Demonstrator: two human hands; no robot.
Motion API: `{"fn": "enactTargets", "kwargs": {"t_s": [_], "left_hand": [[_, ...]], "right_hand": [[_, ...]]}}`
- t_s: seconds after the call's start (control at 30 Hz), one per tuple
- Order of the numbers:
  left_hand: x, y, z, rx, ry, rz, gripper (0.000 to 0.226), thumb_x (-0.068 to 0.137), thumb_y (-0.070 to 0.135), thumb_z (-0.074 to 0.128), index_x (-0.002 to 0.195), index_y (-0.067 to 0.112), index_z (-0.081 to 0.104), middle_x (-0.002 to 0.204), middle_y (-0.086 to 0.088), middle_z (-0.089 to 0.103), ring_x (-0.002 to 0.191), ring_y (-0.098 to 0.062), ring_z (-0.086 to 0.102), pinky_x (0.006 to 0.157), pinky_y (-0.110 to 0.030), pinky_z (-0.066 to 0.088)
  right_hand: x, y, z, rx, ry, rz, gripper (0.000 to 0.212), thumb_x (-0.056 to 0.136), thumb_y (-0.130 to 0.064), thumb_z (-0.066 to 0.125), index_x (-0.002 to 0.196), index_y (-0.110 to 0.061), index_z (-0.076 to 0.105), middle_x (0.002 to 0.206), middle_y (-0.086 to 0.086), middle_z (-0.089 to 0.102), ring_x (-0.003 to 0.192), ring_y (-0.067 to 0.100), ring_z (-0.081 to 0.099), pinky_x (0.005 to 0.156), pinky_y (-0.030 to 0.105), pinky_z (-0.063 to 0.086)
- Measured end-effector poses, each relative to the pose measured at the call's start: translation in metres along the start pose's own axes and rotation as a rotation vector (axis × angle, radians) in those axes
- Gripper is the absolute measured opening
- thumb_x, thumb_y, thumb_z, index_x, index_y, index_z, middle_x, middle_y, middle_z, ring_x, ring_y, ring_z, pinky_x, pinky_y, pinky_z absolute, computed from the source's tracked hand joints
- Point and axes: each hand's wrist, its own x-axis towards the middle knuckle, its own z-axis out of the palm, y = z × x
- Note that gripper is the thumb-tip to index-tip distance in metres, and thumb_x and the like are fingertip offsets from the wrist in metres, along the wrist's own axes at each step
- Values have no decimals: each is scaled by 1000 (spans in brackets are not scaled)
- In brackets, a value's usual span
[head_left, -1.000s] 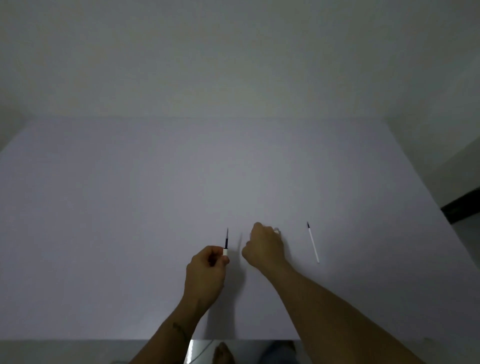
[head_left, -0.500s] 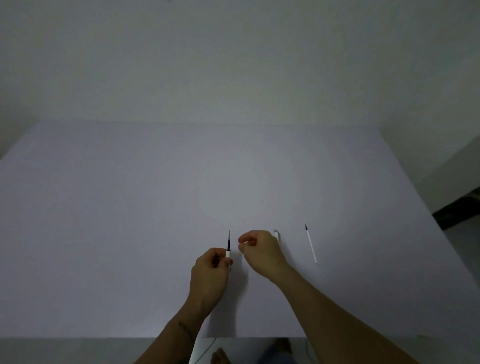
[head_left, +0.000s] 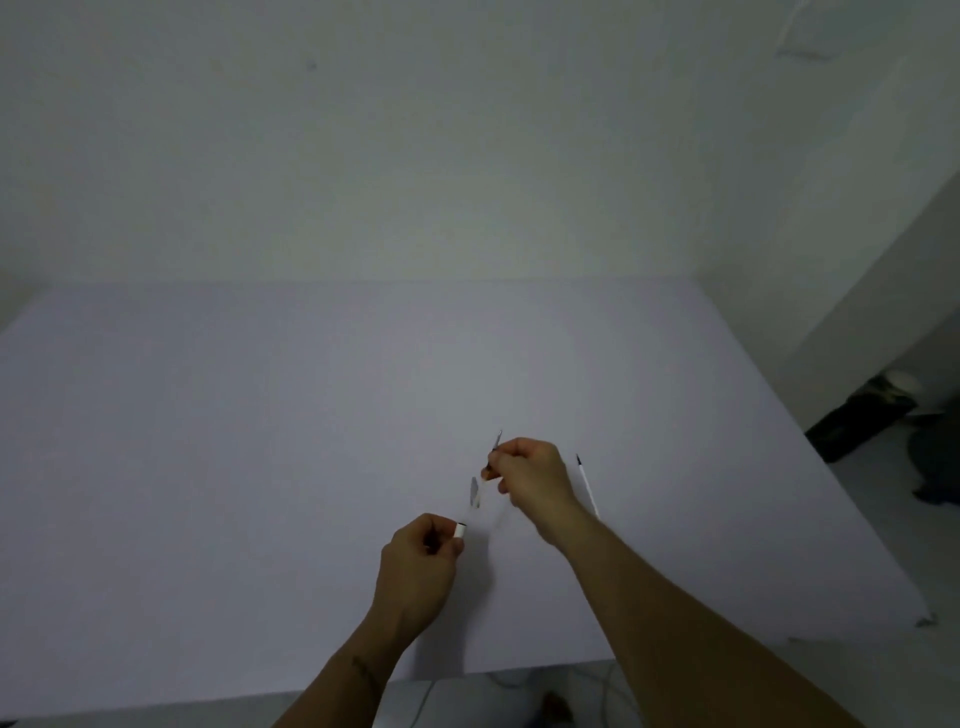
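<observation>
Both our hands work low over the pale lilac table (head_left: 260, 467). Our right hand (head_left: 530, 480) pinches a thin white pen refill with a dark tip (head_left: 497, 446), which is blurred and tilted away from us. Near it, our left hand (head_left: 418, 566) is curled round a short white plastic barrel (head_left: 460, 530). A second thin white refill (head_left: 587, 486) lies on the table just beside our right hand.

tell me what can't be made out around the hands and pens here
Head view only.
1. Barrel: just its white end shows; left hand fingers cover the rest.
2. Refill pinched by right hand: motion-blurred, lower end untraceable.
3. Pen on the table: near end lost at the right wrist's edge.
4. Dark thing at far right: too dim to identify.
</observation>
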Motion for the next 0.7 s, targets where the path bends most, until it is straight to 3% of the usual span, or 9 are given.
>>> {"fn": "enactTargets", "kwargs": {"t_s": [0.07, 0.23, 0.37, 0.5, 0.57, 0.7], "left_hand": [[-2, 1, 1, -8, -8, 4, 5, 90, 15, 61, 90, 17, 66, 87, 1, 67, 80, -18, 63, 76, -38, 60], [-3, 8, 3, -56, -31, 11, 6, 90, 15, 62, 91, 17, 68, 85, 0, 68, 78, -17, 64, 67, -27, 53], [-2, 13, 11, -78, -42, 14, 7, 88, 16, 64, 87, 19, 69, 83, 0, 69, 77, -18, 64, 64, -26, 53], [2, 16, 24, -67, -71, 12, 6, 89, 16, 63, 90, 18, 68, 86, -1, 69, 81, -20, 66, 68, -25, 52], [4, 17, 29, -69, -71, 5, 5, 90, 16, 62, 91, 17, 68, 86, -2, 69, 81, -20, 66, 67, -23, 51], [8, 22, 48, -72, -87, -15, 5, 90, 15, 63, 91, 16, 67, 88, -2, 68, 83, -19, 65, 72, -24, 50]], "right_hand": [[6, -4, -14, -19, 41, -11, 18, 86, -14, 61, 72, -18, 70, 73, 0, 76, 62, 12, 62, 56, 25, 49], [19, 9, -51, -209, 156, -6, 13, 83, -16, 63, 73, -13, 72, 79, 8, 75, 79, 26, 70, 78, 37, 58], [22, 33, -75, -439, 226, 57, 14, 79, -15, 59, 67, -14, 66, 74, 6, 69, 70, 25, 65, 63, 28, 50], [28, 56, -93, -577, 260, 123, 13, 82, -16, 62, 80, -8, 72, 68, 4, 64, 56, 17, 58, 46, 21, 41], [33, 64, -99, -603, 259, 127, 13, 83, -19, 63, 83, -7, 71, 73, 6, 67, 58, 19, 59, 46, 21, 40], [50, 76, -110, -650, 259, 123, 14, 83, -20, 63, 86, -7, 69, 87, 12, 71, 77, 29, 69, 64, 28, 53]]}}
